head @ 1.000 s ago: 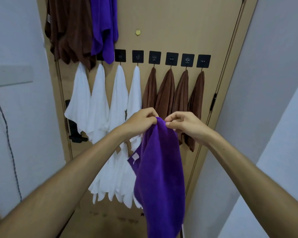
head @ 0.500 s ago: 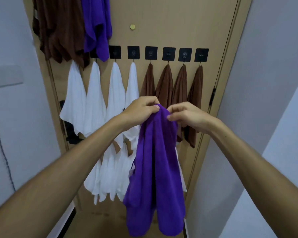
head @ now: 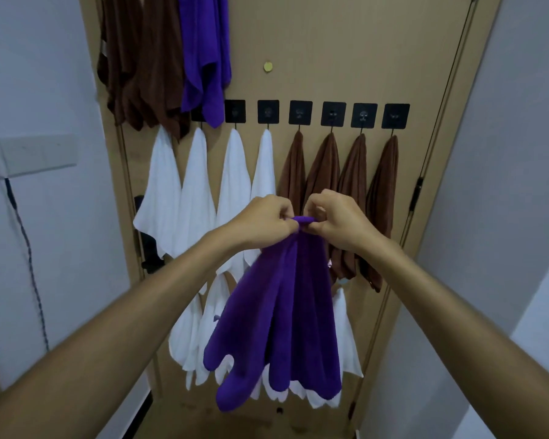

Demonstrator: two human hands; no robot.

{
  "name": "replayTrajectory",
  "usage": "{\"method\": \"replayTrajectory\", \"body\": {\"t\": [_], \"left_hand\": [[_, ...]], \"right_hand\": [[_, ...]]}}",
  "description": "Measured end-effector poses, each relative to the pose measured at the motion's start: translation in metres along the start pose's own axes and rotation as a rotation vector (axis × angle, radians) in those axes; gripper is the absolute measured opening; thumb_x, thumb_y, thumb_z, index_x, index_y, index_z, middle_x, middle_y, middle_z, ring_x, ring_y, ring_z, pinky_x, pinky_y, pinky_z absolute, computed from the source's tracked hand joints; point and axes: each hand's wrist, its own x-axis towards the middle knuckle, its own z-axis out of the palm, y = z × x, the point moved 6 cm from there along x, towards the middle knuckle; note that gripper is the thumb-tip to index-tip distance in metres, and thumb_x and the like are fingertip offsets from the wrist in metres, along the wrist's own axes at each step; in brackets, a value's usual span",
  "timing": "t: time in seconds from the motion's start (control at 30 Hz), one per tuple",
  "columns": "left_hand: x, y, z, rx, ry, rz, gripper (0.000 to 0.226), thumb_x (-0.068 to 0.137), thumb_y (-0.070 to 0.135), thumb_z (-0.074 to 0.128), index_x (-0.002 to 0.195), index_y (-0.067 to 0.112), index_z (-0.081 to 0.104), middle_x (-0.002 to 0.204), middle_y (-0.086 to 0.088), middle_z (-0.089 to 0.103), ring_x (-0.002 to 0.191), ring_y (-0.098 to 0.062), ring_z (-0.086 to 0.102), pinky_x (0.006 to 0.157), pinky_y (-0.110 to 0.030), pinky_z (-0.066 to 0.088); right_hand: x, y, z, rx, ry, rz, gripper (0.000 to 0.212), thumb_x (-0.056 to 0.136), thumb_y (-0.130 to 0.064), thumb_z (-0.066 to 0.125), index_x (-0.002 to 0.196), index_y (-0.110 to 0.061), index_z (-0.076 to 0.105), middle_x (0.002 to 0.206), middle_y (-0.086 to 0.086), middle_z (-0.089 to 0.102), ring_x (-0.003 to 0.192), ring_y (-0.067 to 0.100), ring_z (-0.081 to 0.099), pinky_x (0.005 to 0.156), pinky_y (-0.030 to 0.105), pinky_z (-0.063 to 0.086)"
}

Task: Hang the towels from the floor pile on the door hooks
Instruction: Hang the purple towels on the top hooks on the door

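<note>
Both hands meet in the middle of the view, in front of a tan door (head: 346,58). The left hand (head: 263,221) and the right hand (head: 336,221) each pinch the gathered top of a purple towel (head: 282,318) with curled fingers, the two grips just beside each other with a short fold of cloth bridging them. Below the hands the towel hangs in loose folds and spreads wider toward its lower edge, covering part of a lower row of white towels (head: 346,337) that hang farther down the door.

Behind the hands a row of black square hooks (head: 332,114) runs across the door. From the left part of this row hang four white towels (head: 197,191), side by side; from the right part hang four brown towels (head: 381,198), also side by side. The held towel is in front of the boundary between the white and brown groups, below the hook row and apart from it.

Higher up, at the far left of the door, hang darker brown towels (head: 140,64) and, just to their right, another purple towel (head: 206,58). A small round yellow knob (head: 268,66) sits on the bare door panel to the right of these.

On the left wall is a white switch plate (head: 29,153), with a dark cable (head: 29,255) running down from it. A black door handle (head: 149,248) shows at the door's left edge, partly behind the white towels.
</note>
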Motion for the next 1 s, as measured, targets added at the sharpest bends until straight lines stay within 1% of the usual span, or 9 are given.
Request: {"method": "replayTrajectory", "body": {"t": [0.07, 0.13, 0.27, 0.37, 0.5, 0.67, 0.73, 0.83, 1.0], "left_hand": [[-0.006, 0.006, 0.016, -0.324, -0.262, -0.093, 0.018, 0.093, 0.017, 0.048, 0.089, 0.004, 0.059, 0.078, -0.015, 0.068, 0.068, -0.027, 0.069, 0.059, -0.033, 0.058], [-0.010, 0.008, 0.021, -0.523, -0.381, -0.169, 0.018, 0.095, 0.010, 0.039, 0.093, 0.001, 0.054, 0.082, -0.024, 0.068, 0.073, -0.038, 0.071, 0.059, -0.033, 0.058], [-0.001, -0.006, 0.015, -0.350, -0.198, -0.246, 0.017, 0.094, 0.006, 0.037, 0.105, 0.003, 0.050, 0.083, -0.022, 0.069, 0.066, -0.036, 0.071, 0.051, -0.031, 0.057], [0.008, -0.005, 0.011, -0.174, -0.113, -0.096, 0.025, 0.090, 0.004, 0.044, 0.111, 0.016, 0.052, 0.094, -0.011, 0.063, 0.077, -0.027, 0.068, 0.058, -0.033, 0.058], [0.012, -0.005, 0.015, -0.292, -0.177, -0.050, 0.013, 0.085, 0.003, 0.051, 0.095, 0.011, 0.056, 0.101, -0.010, 0.060, 0.093, -0.022, 0.058, 0.086, -0.038, 0.052], [0.010, -0.005, 0.019, -0.413, -0.229, -0.024, 0.019, 0.081, -0.003, 0.052, 0.073, 0.012, 0.044, 0.087, -0.011, 0.048, 0.084, -0.024, 0.044, 0.080, -0.037, 0.040], [0.010, -0.004, 0.019, -0.502, -0.254, 0.005, 0.025, 0.082, -0.005, 0.050, 0.068, 0.014, 0.042, 0.093, -0.011, 0.057, 0.089, -0.028, 0.051, 0.085, -0.039, 0.044], [0.013, -0.006, 0.020, -0.665, -0.240, -0.035, 0.010, 0.088, 0.002, 0.048, 0.092, 0.011, 0.052, 0.114, -0.005, 0.060, 0.107, -0.025, 0.059, 0.092, -0.038, 0.046], [0.013, -0.010, 0.029, -0.543, -0.265, -0.001, 0.021, 0.095, 0.012, 0.048, 0.109, 0.003, 0.061, 0.100, -0.008, 0.061, 0.091, -0.019, 0.060, 0.088, -0.034, 0.050]], "right_hand": [[-0.001, -0.002, -0.004, 0.079, 0.033, 0.001, 0.009, 0.080, -0.008, 0.061, 0.080, -0.017, 0.059, 0.075, 0.004, 0.062, 0.066, 0.014, 0.058, 0.058, 0.033, 0.050], [-0.002, -0.004, -0.007, 0.255, 0.019, 0.027, 0.015, 0.084, -0.003, 0.054, 0.085, -0.015, 0.062, 0.070, 0.013, 0.066, 0.053, 0.019, 0.061, 0.048, 0.032, 0.051], [-0.007, -0.006, -0.011, 0.507, -0.114, 0.052, 0.022, 0.088, 0.004, 0.051, 0.094, -0.008, 0.070, 0.078, 0.018, 0.069, 0.060, 0.016, 0.067, 0.051, 0.029, 0.054], [-0.010, -0.003, -0.014, 0.662, -0.196, 0.112, 0.028, 0.084, 0.006, 0.049, 0.098, -0.005, 0.070, 0.084, 0.014, 0.069, 0.068, 0.011, 0.065, 0.058, 0.022, 0.054], [-0.013, 0.002, -0.013, 0.667, -0.208, 0.154, 0.011, 0.090, -0.012, 0.057, 0.092, -0.010, 0.067, 0.085, 0.002, 0.068, 0.077, 0.010, 0.063, 0.065, 0.027, 0.051], [-0.012, 0.010, -0.018, 0.680, -0.139, 0.213, 0.024, 0.087, 0.007, 0.052, 0.100, -0.013, 0.061, 0.078, 0.003, 0.064, 0.072, 0.011, 0.060, 0.064, 0.023, 0.049], [-0.013, 0.013, -0.018, 0.724, -0.134, 0.244, 0.029, 0.085, 0.012, 0.049, 0.099, -0.011, 0.060, 0.075, 0.003, 0.062, 0.070, 0.012, 0.059, 0.066, 0.027, 0.047], [-0.013, 0.007, -0.013, 0.854, -0.148, 0.234, 0.031, 0.084, 0.015, 0.042, 0.093, -0.009, 0.059, 0.071, 0.004, 0.059, 0.067, 0.012, 0.056, 0.066, 0.026, 0.043], [-0.006, -0.001, -0.013, 0.902, -0.106, 0.238, 0.033, 0.084, 0.013, 0.037, 0.088, -0.012, 0.059, 0.074, 0.005, 0.059, 0.068, 0.014, 0.055, 0.063, 0.023, 0.042]]}}
